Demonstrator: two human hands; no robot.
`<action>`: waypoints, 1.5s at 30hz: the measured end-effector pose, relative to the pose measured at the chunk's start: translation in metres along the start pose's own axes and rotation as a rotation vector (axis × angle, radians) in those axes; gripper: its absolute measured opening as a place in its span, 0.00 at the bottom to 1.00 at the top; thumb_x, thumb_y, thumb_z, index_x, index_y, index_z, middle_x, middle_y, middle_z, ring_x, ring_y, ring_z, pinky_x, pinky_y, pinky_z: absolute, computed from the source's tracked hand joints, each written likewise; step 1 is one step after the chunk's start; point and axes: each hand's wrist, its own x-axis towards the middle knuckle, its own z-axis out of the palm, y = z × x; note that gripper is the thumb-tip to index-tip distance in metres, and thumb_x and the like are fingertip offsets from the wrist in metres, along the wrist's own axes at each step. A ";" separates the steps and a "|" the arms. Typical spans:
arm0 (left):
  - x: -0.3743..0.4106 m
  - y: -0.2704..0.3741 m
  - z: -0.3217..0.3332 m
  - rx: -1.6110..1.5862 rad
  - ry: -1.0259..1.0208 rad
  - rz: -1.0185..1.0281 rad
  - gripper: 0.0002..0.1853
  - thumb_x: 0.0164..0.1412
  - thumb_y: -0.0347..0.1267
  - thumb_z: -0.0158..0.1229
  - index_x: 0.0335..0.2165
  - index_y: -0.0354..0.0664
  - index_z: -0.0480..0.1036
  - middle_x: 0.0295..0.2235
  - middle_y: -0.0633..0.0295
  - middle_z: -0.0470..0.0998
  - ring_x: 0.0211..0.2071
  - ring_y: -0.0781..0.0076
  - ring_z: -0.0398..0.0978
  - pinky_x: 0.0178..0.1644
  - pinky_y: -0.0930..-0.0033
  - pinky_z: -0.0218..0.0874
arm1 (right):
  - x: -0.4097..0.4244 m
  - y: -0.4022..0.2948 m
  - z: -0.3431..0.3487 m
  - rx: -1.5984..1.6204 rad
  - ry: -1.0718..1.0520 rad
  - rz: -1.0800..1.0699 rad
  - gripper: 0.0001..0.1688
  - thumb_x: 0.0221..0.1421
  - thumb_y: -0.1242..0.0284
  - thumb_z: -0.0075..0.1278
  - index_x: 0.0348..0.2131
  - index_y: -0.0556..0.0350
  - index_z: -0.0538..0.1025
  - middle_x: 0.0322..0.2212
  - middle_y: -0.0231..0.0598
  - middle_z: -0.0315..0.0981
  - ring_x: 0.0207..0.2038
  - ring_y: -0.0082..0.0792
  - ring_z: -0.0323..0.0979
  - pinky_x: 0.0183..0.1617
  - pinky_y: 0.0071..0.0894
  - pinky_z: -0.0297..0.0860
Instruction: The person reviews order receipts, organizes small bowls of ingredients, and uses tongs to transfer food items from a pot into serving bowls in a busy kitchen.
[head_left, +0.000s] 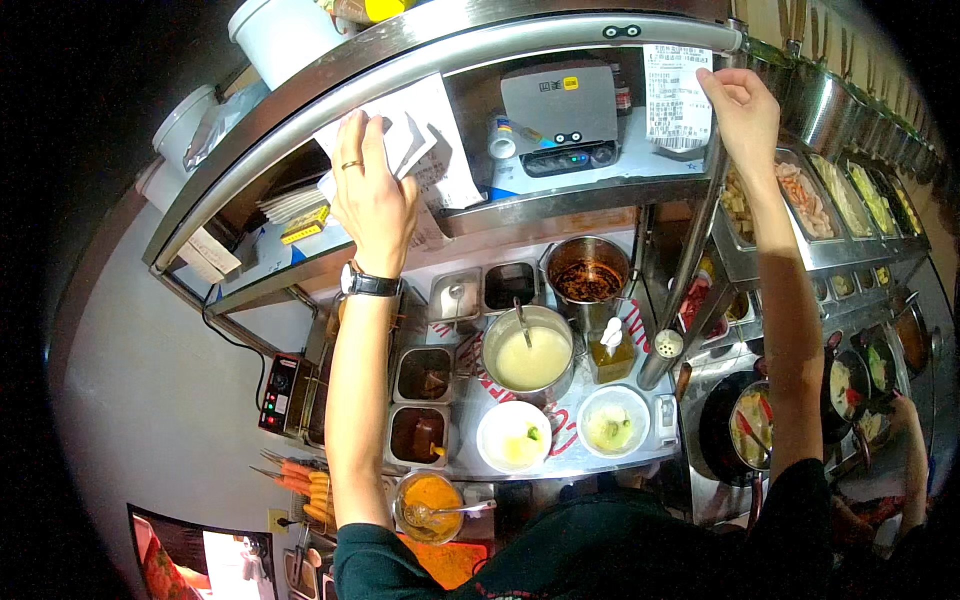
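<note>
Raised to the upper shelf, my left hand (375, 199) lies over several white paper slips (442, 161) hanging from the rail; its fingertips press on them, and whether they grip is hidden. At the right end of that rail, my right hand (739, 105) pinches the edge of a printed receipt (677, 101) between thumb and fingers. Between the hands stands a grey receipt printer (562, 112). Lower down are a pot of pale liquid with a ladle (532, 360), a pot of dark red sauce (587, 270) and two white bowls with food (514, 436) (613, 421).
A steel post (686, 262) holds the shelf at right. Beyond it are trays of ingredients (806, 195) and several pans on a cooktop, one a frying pan (752, 424), where another person's hand (900, 412) works. An orange seasoning bowl (429, 506) sits near my body. Skewers (300, 480) stick out at lower left.
</note>
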 end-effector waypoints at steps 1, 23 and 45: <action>0.000 -0.004 0.003 0.021 -0.011 -0.011 0.32 0.36 0.20 0.53 0.47 0.40 0.66 0.50 0.51 0.66 0.52 0.52 0.63 0.49 0.62 0.63 | 0.001 0.000 0.001 0.045 0.001 0.009 0.18 0.46 0.64 0.59 0.30 0.62 0.75 0.24 0.40 0.77 0.27 0.23 0.73 0.31 0.20 0.67; 0.013 -0.001 -0.003 0.017 -0.152 0.211 0.27 0.37 0.16 0.47 0.42 0.39 0.65 0.55 0.55 0.62 0.55 0.58 0.61 0.48 0.65 0.65 | 0.000 0.003 -0.003 0.022 0.038 0.003 0.18 0.47 0.64 0.58 0.29 0.61 0.74 0.23 0.37 0.76 0.24 0.18 0.71 0.23 0.17 0.64; -0.010 0.139 0.017 -1.255 -0.427 -1.107 0.20 0.62 0.40 0.47 0.40 0.31 0.58 0.27 0.51 0.73 0.30 0.63 0.72 0.38 0.65 0.63 | -0.089 0.013 0.063 -0.264 -0.361 -0.085 0.26 0.49 0.66 0.50 0.43 0.67 0.68 0.37 0.56 0.72 0.40 0.53 0.72 0.44 0.43 0.67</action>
